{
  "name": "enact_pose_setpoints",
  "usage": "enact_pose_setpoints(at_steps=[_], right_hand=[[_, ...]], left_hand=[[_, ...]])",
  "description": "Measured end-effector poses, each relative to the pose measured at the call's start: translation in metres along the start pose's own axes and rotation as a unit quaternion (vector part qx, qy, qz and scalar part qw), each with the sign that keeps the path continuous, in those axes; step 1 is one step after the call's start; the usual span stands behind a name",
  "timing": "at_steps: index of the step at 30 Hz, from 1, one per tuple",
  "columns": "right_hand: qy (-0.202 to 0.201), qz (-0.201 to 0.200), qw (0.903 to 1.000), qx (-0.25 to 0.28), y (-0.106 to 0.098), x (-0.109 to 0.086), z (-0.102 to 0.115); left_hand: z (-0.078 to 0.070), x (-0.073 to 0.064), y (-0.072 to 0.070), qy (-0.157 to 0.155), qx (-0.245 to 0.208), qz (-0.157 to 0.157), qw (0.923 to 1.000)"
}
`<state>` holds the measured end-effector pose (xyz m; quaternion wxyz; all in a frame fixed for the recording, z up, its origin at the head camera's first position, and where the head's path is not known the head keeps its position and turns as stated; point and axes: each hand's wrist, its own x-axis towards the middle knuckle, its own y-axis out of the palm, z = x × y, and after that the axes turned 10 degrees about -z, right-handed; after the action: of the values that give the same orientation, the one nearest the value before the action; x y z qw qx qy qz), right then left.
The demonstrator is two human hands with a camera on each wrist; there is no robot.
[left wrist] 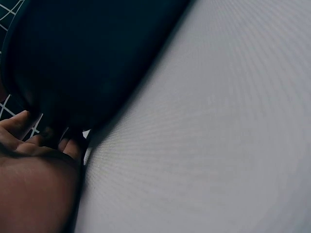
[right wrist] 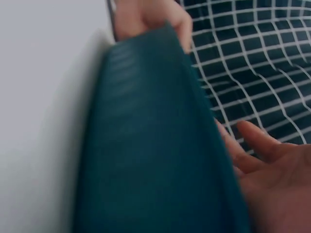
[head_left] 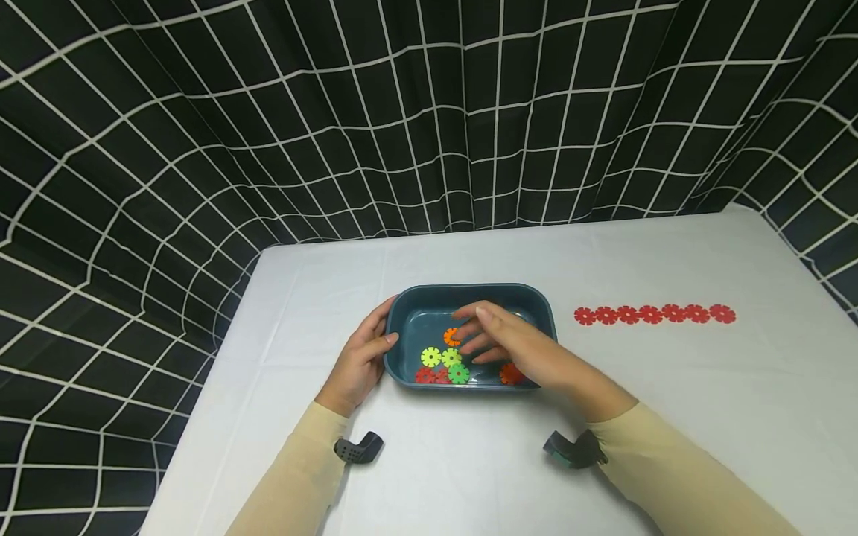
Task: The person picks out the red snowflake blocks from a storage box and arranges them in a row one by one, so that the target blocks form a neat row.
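A dark teal rectangular tray [head_left: 469, 286] holds several flower-shaped plastic discs. Yellow-green discs [head_left: 431, 356], a green disc [head_left: 459, 374] and red discs [head_left: 425, 374] gather along its near side, with an orange disc [head_left: 452, 337] above them. My left hand [head_left: 358, 363] grips the tray's left end, thumb at the rim and fingers around the outside. Over the tray's right half hovers my right hand [head_left: 519, 344], fingers spread and loosely bent, pinching nothing visible. It partly covers an orange-red disc [head_left: 512, 374]. In the right wrist view, the tray's wall [right wrist: 141, 131] hides the discs.
A straight row of several red discs [head_left: 650, 314] lies on the white tablecloth [head_left: 670, 387], to the right of the tray. Behind the table hangs a black curtain with a white grid [head_left: 429, 134], which also runs down the left side.
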<state>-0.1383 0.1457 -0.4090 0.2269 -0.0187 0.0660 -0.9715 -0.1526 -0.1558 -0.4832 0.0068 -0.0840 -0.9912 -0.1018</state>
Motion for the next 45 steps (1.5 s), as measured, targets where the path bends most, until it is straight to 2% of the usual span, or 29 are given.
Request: enact_pose_setpoints(at_steps=[5, 9, 18, 23, 26, 35, 38, 42, 45], right_hand=[[0.05, 0.03, 0.9965, -0.061, 0.016, 0.008, -0.006], [0.071, 0.039, 0.9917, -0.099, 0.022, 0.013, -0.008], [0.053, 0.06, 0.9854, -0.151, 0.031, 0.021, -0.007], [0.065, 0.079, 0.9782, -0.181, 0.035, 0.024, -0.008], [0.068, 0.088, 0.9762, -0.186, 0.037, 0.026, -0.009], [0.048, 0.107, 0.9824, -0.145, 0.036, 0.03, -0.015], [0.026, 0.083, 0.9875, -0.131, 0.035, 0.032, -0.017], [-0.006, 0.007, 0.9934, -0.114, 0.032, 0.033, -0.017], [-0.004, -0.036, 0.9925, -0.117, 0.03, 0.033, -0.015]], left_hand=[[0.0, 0.0, 0.0, 0.0, -0.001, 0.002, 1.0], [0.0, 0.001, 0.0, 0.0, 0.0, 0.002, 1.0], [0.001, 0.001, -0.001, 0.0, 0.006, 0.003, 1.0], [0.001, 0.001, 0.0, 0.004, 0.003, 0.005, 1.0], [0.001, 0.001, 0.0, 0.004, 0.001, 0.005, 1.0], [0.002, 0.002, -0.002, 0.006, -0.002, 0.009, 0.9999], [0.002, 0.002, -0.002, 0.006, -0.004, 0.009, 0.9999], [0.002, 0.002, -0.002, 0.002, -0.004, 0.007, 1.0], [0.001, 0.002, -0.002, 0.0, -0.002, 0.004, 1.0]])
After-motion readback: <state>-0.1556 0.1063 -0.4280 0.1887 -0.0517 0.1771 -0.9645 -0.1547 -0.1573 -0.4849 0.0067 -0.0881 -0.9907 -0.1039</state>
